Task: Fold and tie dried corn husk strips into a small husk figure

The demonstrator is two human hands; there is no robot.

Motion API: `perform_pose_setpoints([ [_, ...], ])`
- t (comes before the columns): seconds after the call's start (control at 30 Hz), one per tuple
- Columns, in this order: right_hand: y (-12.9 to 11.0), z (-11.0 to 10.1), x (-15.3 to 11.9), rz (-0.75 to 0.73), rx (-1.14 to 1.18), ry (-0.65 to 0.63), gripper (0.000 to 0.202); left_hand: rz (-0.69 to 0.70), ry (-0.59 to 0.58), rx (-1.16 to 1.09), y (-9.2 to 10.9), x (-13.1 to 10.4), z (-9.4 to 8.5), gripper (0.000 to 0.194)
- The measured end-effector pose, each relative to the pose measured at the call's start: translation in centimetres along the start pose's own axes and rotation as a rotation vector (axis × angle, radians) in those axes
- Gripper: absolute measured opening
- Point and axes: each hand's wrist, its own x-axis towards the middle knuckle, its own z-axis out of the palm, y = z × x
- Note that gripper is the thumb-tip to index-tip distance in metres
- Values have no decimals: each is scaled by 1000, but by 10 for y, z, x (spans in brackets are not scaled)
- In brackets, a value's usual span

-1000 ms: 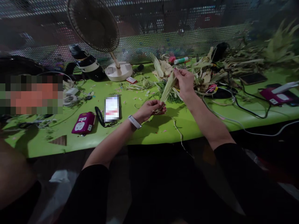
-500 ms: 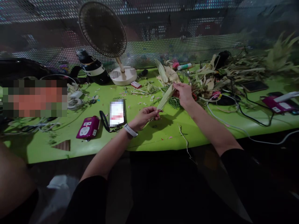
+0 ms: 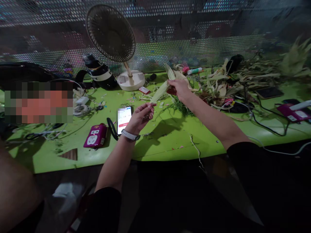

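Note:
A pale green corn husk is stretched between my two hands above the green table. My left hand, with a light band on its wrist, pinches the husk's lower end. The upper end is gripped by my right hand, its fingers closed on it. Just behind my right hand another husk strip sticks up from the pile. Thin green strands lie beneath my right forearm. A phone with a lit screen rests beside my left wrist, partly covered by it.
A fan and a dark bottle stand at the back. Dry husks are heaped on the right. Purple power strips and cables lie at both sides. A thin stalk hangs over the front edge. Another person's arm is at far left.
Both hands have moved left and the right one slightly up, carrying the corn husk with them. My left wrist now overlaps the phone. The whole view has shifted a little.

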Motion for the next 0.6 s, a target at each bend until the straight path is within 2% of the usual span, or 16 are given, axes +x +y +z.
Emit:
perform_pose_setpoints([
  [0.1, 2, 8, 5, 59, -29, -54, 27, 49, 51, -84, 3, 2, 0, 5],
  [0.17, 4, 4, 2, 146, -126, -164, 31, 69, 124, -147, 4, 5, 0, 9],
  [0.23, 8, -4, -4, 147, -267, -304, 34, 82, 212, -198, 5, 9, 0, 11],
  [0.3, 15, -14, -12, 5, -446, -381, 31, 86, 270, -243, 6, 13, 0, 13],
  [0.43, 34, -21, -28, -392, -893, -586, 24, 111, 309, -247, 4, 18, -3, 14],
  [0.5, 42, -18, -34, -488, -1026, -603, 17, 120, 296, -217, 1, 19, -6, 10],
  [0.6, 45, -16, -38, -518, -1037, -571, 1, 88, 262, -174, -6, 19, -8, 5],
])
